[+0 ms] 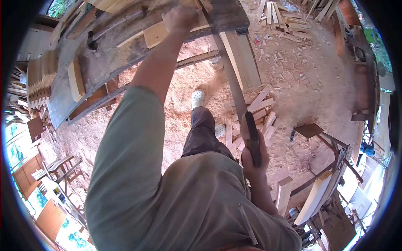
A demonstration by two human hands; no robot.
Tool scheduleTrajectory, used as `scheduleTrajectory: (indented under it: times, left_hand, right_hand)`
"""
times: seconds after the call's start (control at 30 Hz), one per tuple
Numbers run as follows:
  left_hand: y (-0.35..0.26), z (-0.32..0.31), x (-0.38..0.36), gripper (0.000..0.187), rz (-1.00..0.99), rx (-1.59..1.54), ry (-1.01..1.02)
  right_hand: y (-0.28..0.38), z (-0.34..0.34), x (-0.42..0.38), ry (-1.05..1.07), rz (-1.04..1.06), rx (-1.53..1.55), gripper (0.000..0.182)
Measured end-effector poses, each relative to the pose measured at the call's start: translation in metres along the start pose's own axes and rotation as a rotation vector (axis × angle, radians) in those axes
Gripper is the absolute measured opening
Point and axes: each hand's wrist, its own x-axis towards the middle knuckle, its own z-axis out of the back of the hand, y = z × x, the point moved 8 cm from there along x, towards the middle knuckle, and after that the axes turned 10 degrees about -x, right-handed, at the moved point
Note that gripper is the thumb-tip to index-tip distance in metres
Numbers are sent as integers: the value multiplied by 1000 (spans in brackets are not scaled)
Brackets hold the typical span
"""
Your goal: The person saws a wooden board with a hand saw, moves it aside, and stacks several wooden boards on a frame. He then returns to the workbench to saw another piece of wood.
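Note:
My right hand (256,157) is wrapped round the dark handle of a handsaw (230,71), low and to the right of my body. The long blade runs up and away to the workbench (230,16), where its far end meets a pale wooden board (155,35). On that board rests my left hand (181,19), its fingers closed and gripping it just left of the blade. The hand is slightly blurred, and it hides part of the wood.
Offcuts (260,111) lie heaped below the blade, beside my feet. Sawdust covers the floor (305,96). Stacked notched pieces (40,79) stand at the left, and a wood pile (284,21) lies at the upper right. A metal frame (335,154) holds planks at the lower right.

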Motion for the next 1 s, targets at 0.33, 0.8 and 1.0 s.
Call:
scheduleTrajectory:
  times: [0.33,0.8,1.0]
  left_hand:
    - [0,0,0,42,-44,-25,-56]
    - [-3,4,-4,41,-13,-52,-2]
    - [-2,1,-2,41,-25,-40,-23]
  right_hand:
    - [65,-46,156,-102,256,92,50]
    - [65,-63,195,-123,370,50,56]
    - [73,-64,201,-75,279,138,57]
